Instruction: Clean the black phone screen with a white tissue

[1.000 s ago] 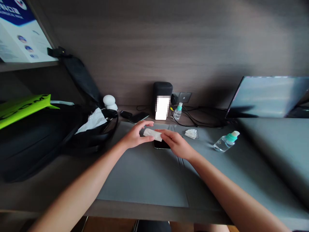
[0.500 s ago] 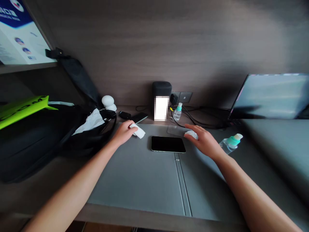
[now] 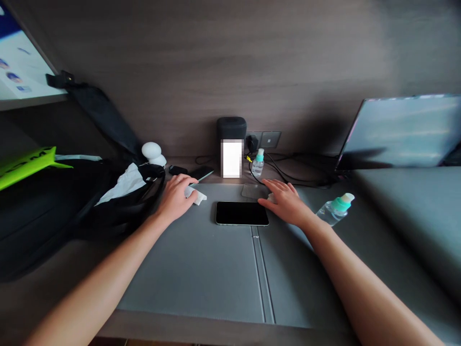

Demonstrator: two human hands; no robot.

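A black phone (image 3: 242, 213) lies face up in the middle of a grey desk mat (image 3: 201, 278). Left of it, my left hand (image 3: 175, 198) rests on the mat with its fingers curled over a white folded wipe (image 3: 196, 195). To the right of the phone, my right hand (image 3: 284, 202) lies flat with fingers stretched out over a small crumpled white tissue, which is almost hidden beneath it. A clear flat piece (image 3: 254, 191) sits on the mat just beyond the phone.
A black bag (image 3: 72, 202) with white paper in it fills the left. A small spray bottle (image 3: 333, 209) lies at the right, another (image 3: 257, 163) stands by a black speaker (image 3: 231, 132) and cables at the wall. A laptop screen (image 3: 399, 132) stands far right.
Both hands were together over the phone with the wipe; they parted. My left hand carried the wipe left, my right hand went right onto the crumpled tissue. The phone is now uncovered.
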